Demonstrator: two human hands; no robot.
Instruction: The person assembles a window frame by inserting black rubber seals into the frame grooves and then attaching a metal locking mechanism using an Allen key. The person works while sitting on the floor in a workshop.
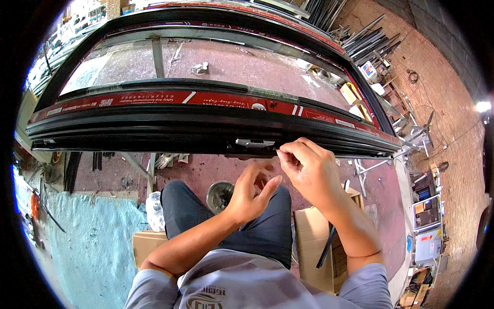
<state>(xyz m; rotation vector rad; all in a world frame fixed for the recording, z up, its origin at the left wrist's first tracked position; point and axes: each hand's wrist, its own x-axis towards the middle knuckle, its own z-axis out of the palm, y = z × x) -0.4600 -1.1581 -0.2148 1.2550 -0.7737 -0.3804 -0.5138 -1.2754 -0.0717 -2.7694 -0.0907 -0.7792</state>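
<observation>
A black metal window frame (170, 135) with red protective film lies across in front of me. Set into its near side is a silver-and-black latch fitting (254, 143). Just to the right of that fitting, my right hand (309, 166) is closed in a pinch, thumb and forefinger together at the frame's near edge; whatever they hold is too small to make out. My left hand (252, 193) hangs below the fitting, over my lap, touching nothing. Its thumb stands apart from the bent fingers, which are slightly blurred.
On the floor between my knees is a metal bucket (219, 195). Cardboard (313, 252) lies right of my legs, with a dark strip (326, 247) on it. A light-blue sheet (87, 242) covers floor at left. A fan (428, 126) stands by the brick wall at right.
</observation>
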